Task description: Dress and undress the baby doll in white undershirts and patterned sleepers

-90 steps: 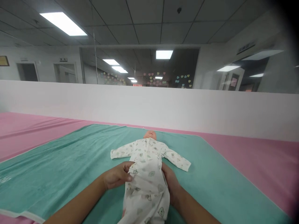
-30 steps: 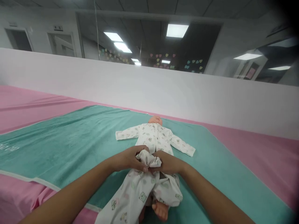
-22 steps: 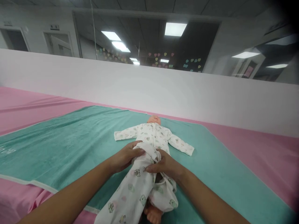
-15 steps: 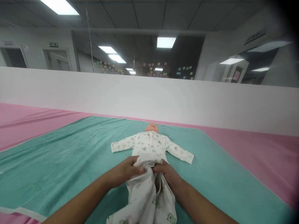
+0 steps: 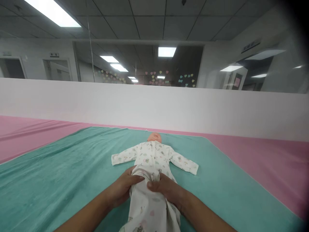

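A baby doll point(image 5: 154, 137) lies on its back, dressed in a white printed top point(image 5: 152, 154) with both sleeves spread to the sides. Over its lower body is a pair of white printed baby pants point(image 5: 149, 209), whose legs run toward me. My left hand point(image 5: 124, 187) grips the left side of the waistband, thumb on top. On the other side my right hand point(image 5: 166, 190) pinches the waistband near its middle, thumb on the cloth. The doll's legs are hidden from sight.
Under the doll is a green sheet point(image 5: 67, 174), laid over a pink cover point(image 5: 260, 158) that shows at both sides. A low white wall point(image 5: 145, 106) runs along the back, with glass above it.
My right hand's thumb has moved left over the waistband, and the bunched front of the pants now lies flatter. The camera view has tilted up slightly.
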Tool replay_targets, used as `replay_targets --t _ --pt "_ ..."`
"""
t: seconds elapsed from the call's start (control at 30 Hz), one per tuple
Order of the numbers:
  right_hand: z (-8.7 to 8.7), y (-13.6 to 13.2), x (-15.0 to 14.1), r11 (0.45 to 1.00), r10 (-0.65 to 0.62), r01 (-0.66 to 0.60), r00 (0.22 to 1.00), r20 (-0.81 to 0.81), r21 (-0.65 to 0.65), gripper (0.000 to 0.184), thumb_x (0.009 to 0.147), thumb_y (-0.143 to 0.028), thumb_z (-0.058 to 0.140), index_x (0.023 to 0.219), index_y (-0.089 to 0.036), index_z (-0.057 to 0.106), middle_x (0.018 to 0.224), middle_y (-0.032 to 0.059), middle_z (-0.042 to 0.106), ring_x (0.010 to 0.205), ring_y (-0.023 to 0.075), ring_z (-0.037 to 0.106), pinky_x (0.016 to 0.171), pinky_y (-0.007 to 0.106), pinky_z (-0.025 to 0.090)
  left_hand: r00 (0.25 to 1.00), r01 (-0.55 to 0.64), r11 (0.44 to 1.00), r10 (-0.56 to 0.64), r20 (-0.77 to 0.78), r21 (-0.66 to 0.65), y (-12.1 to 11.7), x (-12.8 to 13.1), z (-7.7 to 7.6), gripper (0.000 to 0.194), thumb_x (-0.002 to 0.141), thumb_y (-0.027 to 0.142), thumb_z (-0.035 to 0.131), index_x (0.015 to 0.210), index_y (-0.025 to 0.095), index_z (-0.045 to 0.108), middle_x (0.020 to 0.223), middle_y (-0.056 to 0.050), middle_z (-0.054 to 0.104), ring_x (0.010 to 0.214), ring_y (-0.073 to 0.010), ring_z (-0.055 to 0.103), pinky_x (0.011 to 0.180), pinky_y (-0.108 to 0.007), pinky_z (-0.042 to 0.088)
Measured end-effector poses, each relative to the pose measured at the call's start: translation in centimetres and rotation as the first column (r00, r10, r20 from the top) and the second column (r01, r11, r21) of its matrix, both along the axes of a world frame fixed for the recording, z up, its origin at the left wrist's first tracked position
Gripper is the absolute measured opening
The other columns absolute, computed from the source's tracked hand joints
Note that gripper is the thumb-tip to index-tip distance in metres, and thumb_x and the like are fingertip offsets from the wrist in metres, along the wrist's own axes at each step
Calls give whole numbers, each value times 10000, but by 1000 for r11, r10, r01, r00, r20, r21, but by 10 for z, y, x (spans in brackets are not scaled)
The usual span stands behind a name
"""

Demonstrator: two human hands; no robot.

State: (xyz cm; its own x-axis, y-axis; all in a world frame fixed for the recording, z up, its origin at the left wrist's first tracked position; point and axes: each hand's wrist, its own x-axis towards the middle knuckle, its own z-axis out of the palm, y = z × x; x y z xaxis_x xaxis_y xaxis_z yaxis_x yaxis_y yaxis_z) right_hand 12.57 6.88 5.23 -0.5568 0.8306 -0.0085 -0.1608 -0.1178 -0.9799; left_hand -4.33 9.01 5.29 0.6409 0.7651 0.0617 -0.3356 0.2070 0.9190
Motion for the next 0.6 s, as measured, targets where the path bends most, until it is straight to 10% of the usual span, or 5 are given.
replay_targets --t 0.17,0.6 --pt "0 -7 2 997 75 -72 987 143 -22 481 488 -285 771 939 -183 638 851 25 640 830 198 585 751 324 447 999 48 997 -47 -27 56 -2 -1 3 172 729 233 629 860 125 603 765 -62 614 714 -187 577 666 -299 451" --pt "1 0 -1 994 -66 53 989 -133 -95 520 579 -415 717 1001 -132 610 743 61 631 742 218 593 700 353 449 891 228 936 -90 -445 268 -2 -4 17 471 631 273 709 1084 206 599 880 -30 654 820 -221 595 747 -331 467"
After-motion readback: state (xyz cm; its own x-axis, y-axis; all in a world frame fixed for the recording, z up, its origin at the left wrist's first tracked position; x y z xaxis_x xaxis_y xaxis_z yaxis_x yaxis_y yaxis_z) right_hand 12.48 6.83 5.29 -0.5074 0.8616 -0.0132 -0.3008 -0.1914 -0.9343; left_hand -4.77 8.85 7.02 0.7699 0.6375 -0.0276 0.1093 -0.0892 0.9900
